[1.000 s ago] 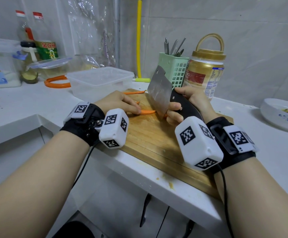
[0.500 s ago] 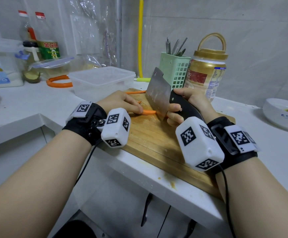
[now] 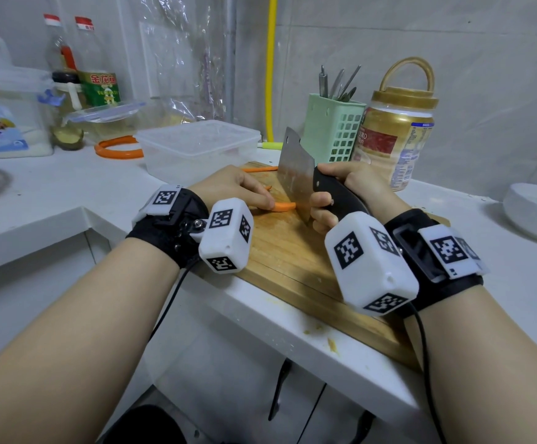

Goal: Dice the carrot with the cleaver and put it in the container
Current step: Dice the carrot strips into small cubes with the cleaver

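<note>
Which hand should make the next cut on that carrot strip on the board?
Right. The right hand already grips the cleaver, blade against the carrot strip. The left hand holds the strip down on the cutting board.

One cleaver (image 3: 294, 169), one container (image 3: 196, 149), two hands, three carrot strips.

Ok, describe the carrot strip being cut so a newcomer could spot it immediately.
On the wooden cutting board, find the cleaver. The carrot strip lies at its blade, under the left hand. Another strip lies untouched at the board's far edge.
</note>
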